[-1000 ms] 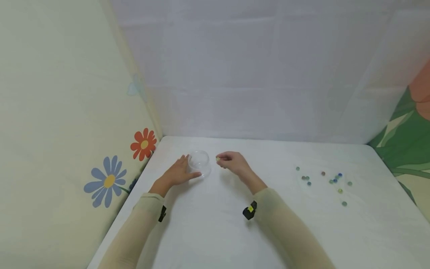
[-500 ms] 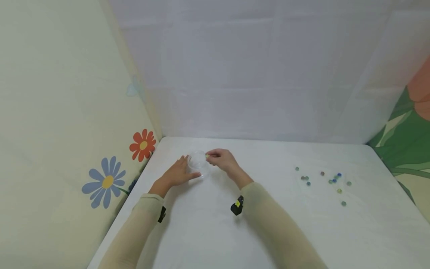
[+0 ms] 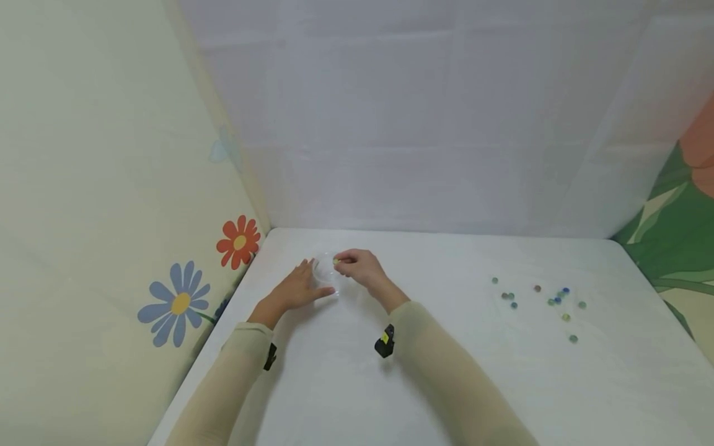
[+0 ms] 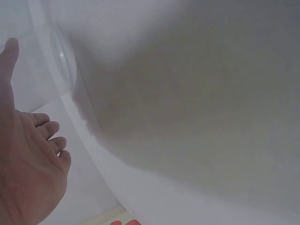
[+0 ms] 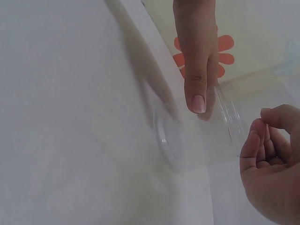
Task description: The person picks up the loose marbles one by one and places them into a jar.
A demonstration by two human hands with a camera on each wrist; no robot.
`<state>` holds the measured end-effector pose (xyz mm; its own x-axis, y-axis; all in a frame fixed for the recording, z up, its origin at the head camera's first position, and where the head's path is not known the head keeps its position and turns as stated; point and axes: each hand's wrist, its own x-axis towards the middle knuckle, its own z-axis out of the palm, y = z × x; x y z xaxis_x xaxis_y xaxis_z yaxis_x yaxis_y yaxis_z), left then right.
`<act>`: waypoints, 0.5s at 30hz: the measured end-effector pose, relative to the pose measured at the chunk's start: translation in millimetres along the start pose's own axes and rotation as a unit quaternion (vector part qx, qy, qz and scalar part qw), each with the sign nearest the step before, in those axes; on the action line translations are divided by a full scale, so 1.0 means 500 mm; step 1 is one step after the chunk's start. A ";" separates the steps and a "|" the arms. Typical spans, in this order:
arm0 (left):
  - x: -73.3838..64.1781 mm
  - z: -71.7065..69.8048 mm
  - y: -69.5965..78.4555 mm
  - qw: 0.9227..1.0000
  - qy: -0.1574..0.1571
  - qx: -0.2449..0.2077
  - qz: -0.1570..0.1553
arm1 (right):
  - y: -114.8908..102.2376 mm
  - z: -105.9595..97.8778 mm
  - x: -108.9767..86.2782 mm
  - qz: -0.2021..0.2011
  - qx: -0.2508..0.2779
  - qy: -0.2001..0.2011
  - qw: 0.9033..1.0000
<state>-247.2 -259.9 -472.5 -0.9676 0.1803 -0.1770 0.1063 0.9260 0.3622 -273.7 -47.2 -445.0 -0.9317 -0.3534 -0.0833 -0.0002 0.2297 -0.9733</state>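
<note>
A clear, see-through jar (image 3: pixel 325 272) stands upright on the white table. My left hand (image 3: pixel 295 287) is at its left side, with the thumb in front and the extended fingers toward the back, touching the jar. In the left wrist view, part of the jar (image 4: pixel 62 58) shows beyond the thumb. My right hand (image 3: pixel 362 269) pinches a small yellow-green marble (image 3: pixel 336 262) between thumb and fingertips, above the jar's rim. From the right wrist view, the right fingertips (image 5: pixel 258 126) are close to the jar's mouth and hide the marble.
Several loose glass marbles (image 3: pixel 558 300), blue, green, brown and yellowish, lie scattered on the right of the table (image 3: pixel 446 266). A white backdrop (image 3: pixel 413 124) rises behind it. Flower-printed walls (image 3: pixel 111 186) border the left and right sides.
My right hand has moved left with the marble, from beside the jar to over its rim. The left hand stays in place at the jar.
</note>
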 end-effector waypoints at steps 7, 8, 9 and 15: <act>-0.001 0.002 0.002 1.000 0.000 0.000 0.003 | -0.001 0.003 0.000 0.004 -0.011 0.002 1.000; -0.001 0.002 0.001 1.000 0.000 0.000 0.003 | -0.002 0.003 0.000 0.003 -0.015 0.002 1.000; -0.001 0.002 0.000 1.000 0.001 0.000 0.004 | -0.002 0.003 -0.001 0.002 -0.018 0.002 1.000; 0.004 0.001 -0.003 1.000 0.003 0.006 0.004 | -0.005 0.001 -0.004 0.001 -0.030 -0.001 1.000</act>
<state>-249.0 -260.9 -474.0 -0.9680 0.1853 -0.1694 0.1161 0.9287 0.3521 -271.7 -47.2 -442.7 -0.9311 -0.3545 -0.0862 -0.0194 0.2839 -0.9586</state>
